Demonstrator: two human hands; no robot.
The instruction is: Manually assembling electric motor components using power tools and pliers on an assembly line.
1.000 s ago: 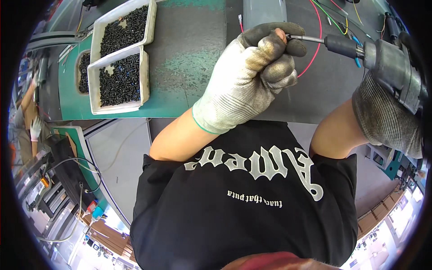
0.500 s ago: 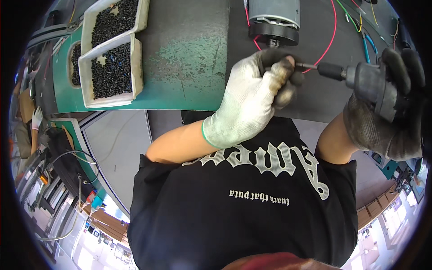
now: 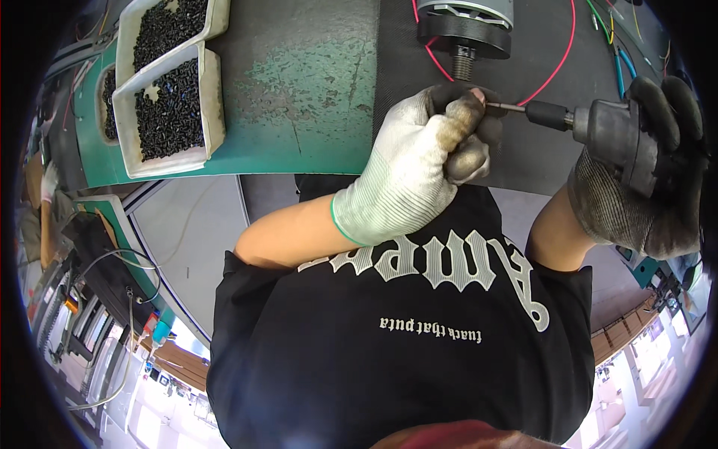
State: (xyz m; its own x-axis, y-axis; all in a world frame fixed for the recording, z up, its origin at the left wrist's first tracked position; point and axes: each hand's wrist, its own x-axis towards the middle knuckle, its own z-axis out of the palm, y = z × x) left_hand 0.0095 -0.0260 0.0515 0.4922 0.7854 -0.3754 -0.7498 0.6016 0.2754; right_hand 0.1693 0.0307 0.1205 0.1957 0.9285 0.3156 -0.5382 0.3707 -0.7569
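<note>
Seemingly aligning: fingers of the white-gloved left hand [image 3: 415,161] pinch the slim metal bit [image 3: 510,107]; the grey-gloved right hand [image 3: 628,208] clamps the dark-grey power driver [image 3: 615,135]; next calls for steadiness.

Blue-handled tool [image 3: 620,75] upper right; pale cable [image 3: 131,329] left.

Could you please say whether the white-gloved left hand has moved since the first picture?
Yes: the left hand has shifted toward the person's black shirt, judged against the green workbench's front edge.
</note>
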